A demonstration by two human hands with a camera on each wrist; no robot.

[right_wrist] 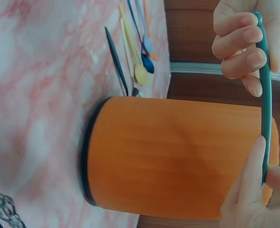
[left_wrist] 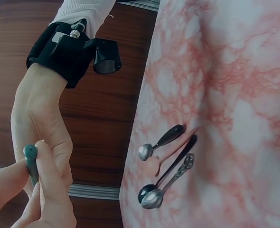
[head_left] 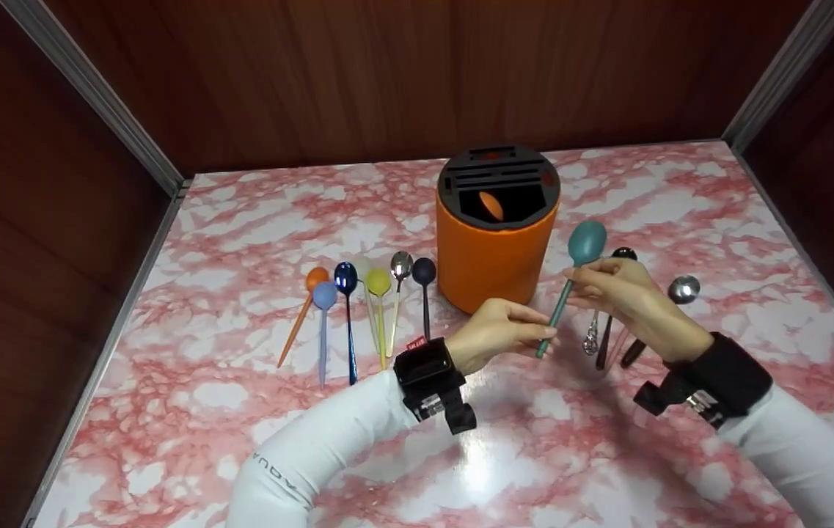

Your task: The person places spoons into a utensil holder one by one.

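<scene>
Both hands hold a teal spoon (head_left: 587,240) tilted above the table, its bowl up and away. My left hand (head_left: 501,334) pinches the handle's lower end between thumb and fingers. Higher up, just below the bowl, my right hand (head_left: 622,293) pinches the same handle. Behind the hands stands an orange cylindrical utensil holder (head_left: 494,268) with a black slotted top. An orange utensil end (head_left: 491,206) shows in its large front compartment. The right wrist view catches the spoon's handle (right_wrist: 266,104) side-on, with the bowl out of sight.
Left of the holder lies a row of several spoons, among them an orange spoon (head_left: 317,279), a shiny blue spoon (head_left: 345,279) and a yellow spoon (head_left: 378,281). Right of it, partly behind my right hand, lie an ornate silver spoon (left_wrist: 153,198), a pink spoon (left_wrist: 152,166) and black-handled ones.
</scene>
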